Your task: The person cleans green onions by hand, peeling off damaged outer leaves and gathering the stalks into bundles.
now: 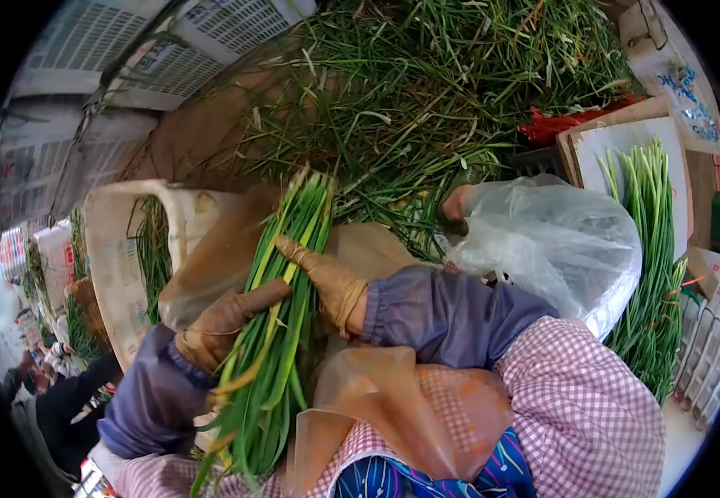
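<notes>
A bunch of garlic chives (281,332) lies slanted across my lap, pale cut ends at the top and green leaf tips toward my body. Some of its leaves are yellow. My left hand (225,325), in a tan glove, wraps the bunch from the left side with a finger across the stalks. From the right, my right hand (324,282), gloved the same way, grips it a little higher, thumb laid over the stalks. The fingers beneath the bunch are hidden. A brownish clear plastic apron (377,390) covers my lap under the hands.
A big heap of loose chives and trimmings (443,91) spreads ahead. Neat chives (651,249) lean on a board (638,166) at right, beside a clear plastic bag (551,236). A white crate (115,257) stands left, below stacked crates (86,50). Another person's dark sleeve (86,394) shows lower left.
</notes>
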Motion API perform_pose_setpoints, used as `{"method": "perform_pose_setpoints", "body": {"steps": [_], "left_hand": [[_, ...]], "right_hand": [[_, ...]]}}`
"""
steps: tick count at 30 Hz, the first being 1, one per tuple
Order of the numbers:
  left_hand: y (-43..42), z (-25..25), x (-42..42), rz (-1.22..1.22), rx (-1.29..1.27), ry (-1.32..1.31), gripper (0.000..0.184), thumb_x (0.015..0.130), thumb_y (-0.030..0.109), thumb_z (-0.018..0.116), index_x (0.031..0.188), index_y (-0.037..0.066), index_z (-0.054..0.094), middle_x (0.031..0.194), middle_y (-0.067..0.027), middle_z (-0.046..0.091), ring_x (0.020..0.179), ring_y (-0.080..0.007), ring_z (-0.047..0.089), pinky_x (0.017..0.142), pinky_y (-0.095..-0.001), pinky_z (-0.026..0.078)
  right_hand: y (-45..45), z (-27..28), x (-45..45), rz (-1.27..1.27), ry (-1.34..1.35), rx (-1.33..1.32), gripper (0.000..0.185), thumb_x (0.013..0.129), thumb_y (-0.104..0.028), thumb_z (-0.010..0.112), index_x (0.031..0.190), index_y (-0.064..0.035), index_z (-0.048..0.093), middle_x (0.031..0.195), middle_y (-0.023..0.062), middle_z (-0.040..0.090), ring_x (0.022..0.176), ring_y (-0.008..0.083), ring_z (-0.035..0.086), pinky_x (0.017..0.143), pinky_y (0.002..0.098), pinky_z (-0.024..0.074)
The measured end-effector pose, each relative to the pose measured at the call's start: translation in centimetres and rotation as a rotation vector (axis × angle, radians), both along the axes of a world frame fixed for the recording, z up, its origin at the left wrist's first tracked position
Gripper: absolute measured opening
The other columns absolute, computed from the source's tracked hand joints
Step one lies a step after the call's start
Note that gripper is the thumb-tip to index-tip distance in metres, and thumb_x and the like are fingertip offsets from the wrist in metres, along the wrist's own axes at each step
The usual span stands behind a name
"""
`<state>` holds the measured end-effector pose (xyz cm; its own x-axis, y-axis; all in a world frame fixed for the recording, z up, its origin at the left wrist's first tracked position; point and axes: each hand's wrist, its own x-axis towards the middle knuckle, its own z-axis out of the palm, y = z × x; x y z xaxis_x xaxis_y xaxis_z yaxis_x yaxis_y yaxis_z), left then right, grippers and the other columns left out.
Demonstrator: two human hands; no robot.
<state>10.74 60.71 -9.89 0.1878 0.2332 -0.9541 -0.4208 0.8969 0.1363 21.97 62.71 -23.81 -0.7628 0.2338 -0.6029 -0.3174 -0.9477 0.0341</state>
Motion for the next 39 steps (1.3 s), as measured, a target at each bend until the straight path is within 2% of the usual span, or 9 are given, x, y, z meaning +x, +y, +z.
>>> {"method": "perform_pose_setpoints", "body": {"steps": [11,13,15,17,27,32,36,38,39], "left_hand": [[2.6,-14.1,-4.6,-0.480,0.275,-0.032,0.048,0.088,0.008,0.056,0.133,0.015,0.042,0.107,-0.0052,0.059,0.089,-0.0131,0.059,0.076,-0.0239,0.050],[2.5,-10.5,-3.4,-0.978,1.312,0.575,0.039,0.085,0.019,0.062,0.119,0.002,0.052,0.095,-0.0073,0.063,0.086,-0.0195,0.062,0.074,-0.0294,0.051],[0.6,-9.6,-2.8,-0.852,1.135,0.580,0.041,0.081,0.020,0.066,0.115,0.001,0.053,0.089,-0.0048,0.063,0.083,-0.0160,0.062,0.072,-0.0262,0.051],[0.8,-6.2,-0.9,0.085,0.058,0.292,0.037,0.078,0.014,0.069,0.111,0.002,0.056,0.090,-0.0039,0.063,0.083,-0.0148,0.061,0.072,-0.0257,0.049],[-1.2,-5.9,-1.3,0.051,0.358,0.520,0.023,0.075,0.004,0.068,0.097,0.002,0.060,0.084,-0.0032,0.062,0.072,-0.0167,0.060,0.064,-0.0287,0.050],[-2.6,-9.4,-3.6,0.085,0.454,0.251,0.029,0.080,0.009,0.062,0.108,0.006,0.055,0.084,-0.0082,0.060,0.080,-0.0265,0.058,0.073,-0.0414,0.051],[-1.7,-9.5,-4.1,0.481,0.237,-0.254,0.046,0.077,0.012,0.069,0.118,0.012,0.049,0.083,-0.0087,0.057,0.079,-0.0286,0.056,0.083,-0.0514,0.045],[-1.1,-8.3,-3.7,0.428,0.268,-0.165,0.048,0.075,0.011,0.070,0.118,0.012,0.048,0.083,-0.0086,0.057,0.076,-0.0283,0.057,0.081,-0.0507,0.046],[-0.8,-7.8,-3.5,0.386,0.302,-0.087,0.051,0.073,0.010,0.071,0.118,0.011,0.048,0.083,-0.0085,0.057,0.074,-0.0279,0.057,0.079,-0.0500,0.047]], "right_hand": [[3.5,-10.3,-4.3,0.016,-0.395,-0.077,0.079,0.068,-0.039,0.077,0.120,0.0093,0.043,0.103,0.0216,0.057,0.080,0.0306,0.059,0.071,0.0429,0.0485],[4.2,-7.6,-5.0,-0.008,-0.642,0.033,0.061,0.071,-0.035,0.076,0.110,0.0062,0.051,0.097,0.0190,0.059,0.076,0.0286,0.060,0.066,0.0415,0.0497],[4.0,-7.6,-6.8,-0.091,-0.507,0.229,0.062,0.077,-0.023,0.071,0.122,0.0067,0.042,0.109,0.0196,0.056,0.096,0.0269,0.057,0.078,0.0346,0.0484],[5.2,-4.1,-6.8,-0.299,-0.172,0.283,0.056,0.077,-0.013,0.071,0.123,0.0031,0.042,0.104,0.0134,0.059,0.091,0.0228,0.058,0.078,0.0327,0.0480],[8.3,-3.8,-6.4,0.015,0.563,0.019,0.057,0.087,-0.040,0.057,0.127,-0.0027,0.043,0.112,0.0096,0.057,0.098,0.0216,0.055,0.085,0.0367,0.0462],[2.7,-25.7,-3.0,1.004,-0.269,1.577,0.053,0.087,-0.023,0.048,0.137,-0.0075,0.035,0.124,0.0205,0.050,0.112,0.0313,0.050,0.091,0.0374,0.0432],[10.0,-19.9,-1.2,1.351,-0.559,1.661,0.066,0.078,-0.009,0.052,0.140,-0.0110,0.030,0.120,0.0210,0.053,0.105,0.0319,0.055,0.086,0.0365,0.0456],[13.1,-38.8,-1.9,1.035,-0.925,2.179,0.063,0.079,-0.006,0.049,0.138,-0.0061,0.030,0.111,0.0218,0.057,0.090,0.0316,0.060,0.075,0.0389,0.0492],[19.7,-27.9,-1.0,1.120,-0.900,1.893,0.057,0.079,-0.007,0.049,0.135,-0.0031,0.034,0.103,0.0224,0.059,0.084,0.0325,0.060,0.072,0.0393,0.0497]]}}
